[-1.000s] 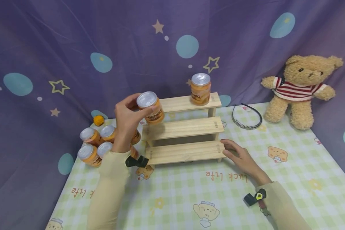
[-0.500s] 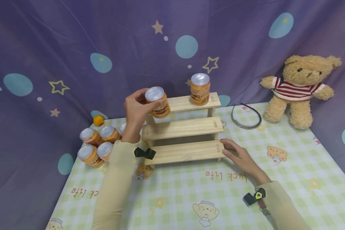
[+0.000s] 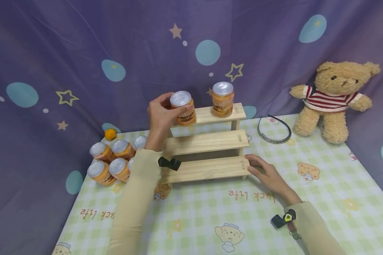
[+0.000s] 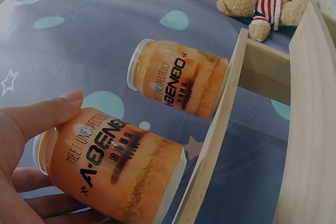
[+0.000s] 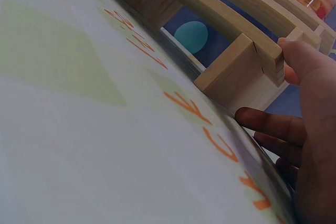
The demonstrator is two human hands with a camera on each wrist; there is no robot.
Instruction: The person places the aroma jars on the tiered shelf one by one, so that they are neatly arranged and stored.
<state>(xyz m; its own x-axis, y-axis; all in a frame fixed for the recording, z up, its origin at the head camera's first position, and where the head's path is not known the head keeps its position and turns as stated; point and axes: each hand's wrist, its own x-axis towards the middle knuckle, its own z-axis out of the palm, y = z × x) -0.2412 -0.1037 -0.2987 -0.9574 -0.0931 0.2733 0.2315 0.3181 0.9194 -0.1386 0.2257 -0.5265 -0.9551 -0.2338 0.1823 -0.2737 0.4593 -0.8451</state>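
My left hand [image 3: 161,115] grips an orange can [image 3: 186,116] with a silver lid, fingers behind it and thumb across its front. The can is upright at the left part of the top step of a three-step wooden rack [image 3: 207,141]; in the left wrist view its base is right at the board's edge. A matching can [image 3: 222,103] stands on the same step, to the right. My right hand [image 3: 269,177] touches the right end of the lowest step. In the right wrist view the thumb [image 5: 302,59] lies at the board's corner, the other fingers extended low beside the leg.
Several more orange cans [image 3: 103,173] stand together left of the rack, partly behind my left arm. A yellow fuzzy ball [image 3: 110,134] lies behind them. A black headband [image 3: 274,141] and a teddy bear [image 3: 332,106] are at the right. A purple curtain [image 3: 140,42] hangs behind.
My left hand has carried the can to the right and away from me, from over the middle step's left end to the top step. The right hand has stayed in place.
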